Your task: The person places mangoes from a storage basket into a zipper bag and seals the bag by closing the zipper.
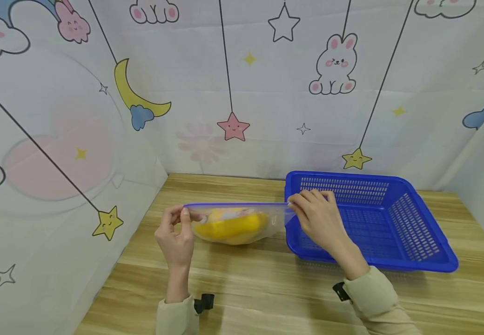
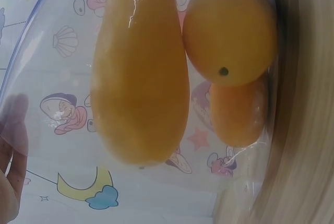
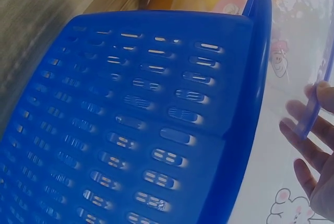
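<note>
A clear zip bag [image 1: 278, 221] with a blue strip [image 1: 235, 204] along its top stands on the table, printed with small cartoon figures. My left hand [image 1: 177, 239] pinches its upper left corner between thumb and fingers. At the strip's other end, my right hand [image 1: 320, 218] pinches the upper right corner, over the basket's near-left rim. Inside the bag lie a long, bulging yellow-orange piece [image 2: 141, 78], a round orange [image 2: 229, 31] with a green dot, and a smaller oblong piece [image 2: 237, 114] partly behind the orange.
A blue perforated plastic basket [image 1: 413, 266] stands to the right on the wood-grain table [image 1: 258, 293], its left side close to the bag. Behind and to the left hangs a white cartoon-printed cloth [image 1: 267, 153].
</note>
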The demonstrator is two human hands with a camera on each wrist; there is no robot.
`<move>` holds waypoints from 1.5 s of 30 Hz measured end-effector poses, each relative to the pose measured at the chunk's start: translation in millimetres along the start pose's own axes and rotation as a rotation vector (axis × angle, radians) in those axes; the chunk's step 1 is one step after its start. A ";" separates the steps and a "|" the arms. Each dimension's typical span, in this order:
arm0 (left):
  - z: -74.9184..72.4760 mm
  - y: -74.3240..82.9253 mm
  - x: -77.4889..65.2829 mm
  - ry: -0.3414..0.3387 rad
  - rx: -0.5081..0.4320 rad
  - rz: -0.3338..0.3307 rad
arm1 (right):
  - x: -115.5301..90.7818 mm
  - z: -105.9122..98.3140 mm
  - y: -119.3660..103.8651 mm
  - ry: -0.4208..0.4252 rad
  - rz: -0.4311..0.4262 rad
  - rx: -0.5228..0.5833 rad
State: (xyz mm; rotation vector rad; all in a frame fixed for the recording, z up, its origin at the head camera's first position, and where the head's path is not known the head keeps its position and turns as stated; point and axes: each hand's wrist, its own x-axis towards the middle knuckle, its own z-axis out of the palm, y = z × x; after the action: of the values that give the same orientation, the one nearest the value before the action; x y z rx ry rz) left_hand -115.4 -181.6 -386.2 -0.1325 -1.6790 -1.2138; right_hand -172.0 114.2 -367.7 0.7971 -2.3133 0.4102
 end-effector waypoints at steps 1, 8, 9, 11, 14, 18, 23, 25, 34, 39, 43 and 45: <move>-0.2 -0.1 0.1 0.001 0.000 -0.001 | -0.2 -0.2 0.3 -0.001 0.002 0.000; -1.6 -0.5 -0.1 0.011 0.011 -0.015 | -3.1 -1.3 3.8 -0.005 0.021 -0.005; -1.7 -0.5 -0.2 0.013 0.016 -0.017 | -3.5 -1.5 4.4 -0.006 0.023 -0.005; -1.8 -0.7 -0.2 0.014 0.020 -0.016 | -4.3 -1.7 5.4 -0.008 0.027 -0.005; -1.7 -0.7 -0.3 0.016 0.022 -0.016 | -5.4 -2.2 6.8 -0.009 0.030 -0.007; -1.8 -0.7 -0.2 0.013 0.020 -0.023 | -6.5 -2.7 8.0 -0.010 0.032 -0.009; -2.5 -0.7 -0.3 0.010 0.027 -0.031 | -7.6 -3.5 9.2 -0.010 0.033 -0.010; -2.8 -0.7 -0.4 0.012 0.031 -0.033 | -7.9 -3.9 9.6 -0.011 0.034 -0.012; -2.5 -0.1 0.0 0.016 0.018 -0.029 | -8.5 -6.0 10.3 -0.011 0.039 -0.014; -2.3 -0.5 0.1 0.014 0.007 -0.021 | -9.2 -5.9 11.0 -0.003 0.041 -0.014; -2.1 -1.1 0.2 0.012 -0.002 -0.016 | -9.8 -4.8 11.9 -0.003 0.044 -0.011; -2.0 -1.3 0.2 0.010 -0.006 -0.012 | -10.3 -4.7 12.0 -0.001 0.044 -0.009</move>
State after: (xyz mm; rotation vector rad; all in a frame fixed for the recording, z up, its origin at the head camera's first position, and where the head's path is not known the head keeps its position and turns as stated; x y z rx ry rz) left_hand -114.9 -183.9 -386.9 -0.1205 -1.6701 -1.2262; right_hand -171.2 130.1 -372.1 0.7430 -2.3355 0.4189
